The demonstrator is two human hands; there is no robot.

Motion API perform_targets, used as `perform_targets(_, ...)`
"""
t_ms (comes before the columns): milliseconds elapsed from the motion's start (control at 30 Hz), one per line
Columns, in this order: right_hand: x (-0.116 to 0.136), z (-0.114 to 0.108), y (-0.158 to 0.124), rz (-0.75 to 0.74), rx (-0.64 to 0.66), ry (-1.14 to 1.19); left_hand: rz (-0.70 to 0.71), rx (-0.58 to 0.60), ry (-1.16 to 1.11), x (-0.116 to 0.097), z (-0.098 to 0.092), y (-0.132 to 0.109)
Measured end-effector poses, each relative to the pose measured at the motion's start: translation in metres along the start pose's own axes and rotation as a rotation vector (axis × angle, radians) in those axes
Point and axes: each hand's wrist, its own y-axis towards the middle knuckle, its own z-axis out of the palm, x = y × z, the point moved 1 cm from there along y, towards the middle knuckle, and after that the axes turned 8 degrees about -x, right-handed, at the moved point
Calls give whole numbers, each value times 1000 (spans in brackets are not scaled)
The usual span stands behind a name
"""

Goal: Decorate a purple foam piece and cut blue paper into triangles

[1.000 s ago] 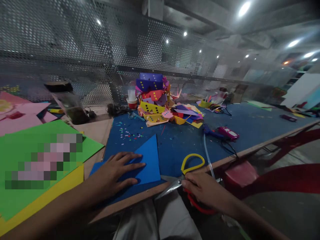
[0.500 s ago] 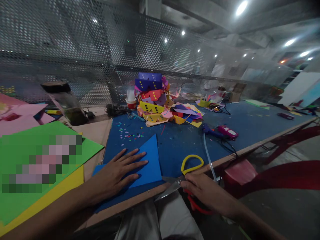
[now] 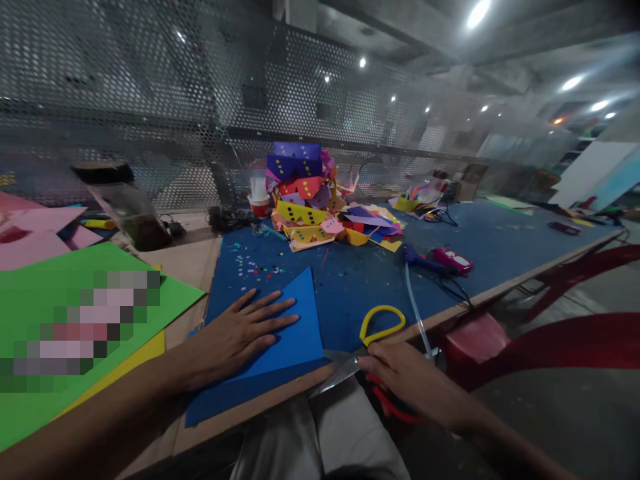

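Observation:
My left hand (image 3: 240, 333) lies flat with fingers spread on a folded blue paper triangle (image 3: 295, 327) on the blue table mat (image 3: 350, 280). My right hand (image 3: 405, 380) rests at the table's near edge, its fingers curled over the red handle of a pair of scissors (image 3: 370, 353). The yellow handle loop lies on the mat and the steel blades point left, off the edge toward my lap.
Green and yellow sheets (image 3: 75, 320) lie at the left with pink sheets (image 3: 35, 233) behind. A heap of coloured paper pieces (image 3: 315, 200) sits mid-table, with a cup (image 3: 259, 200), a glue gun (image 3: 425, 260) and a pink device (image 3: 453, 259). Red chairs (image 3: 575, 340) stand at the right.
My left hand slid slightly forward on the blue paper, its fingers stretched out more. My right hand stays on the scissors. The view shifted a little.

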Motion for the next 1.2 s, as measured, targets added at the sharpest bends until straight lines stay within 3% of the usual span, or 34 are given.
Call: perform_targets(1200,4,7,-8,36,5,14,-28,-49,-58,-2,1,1)
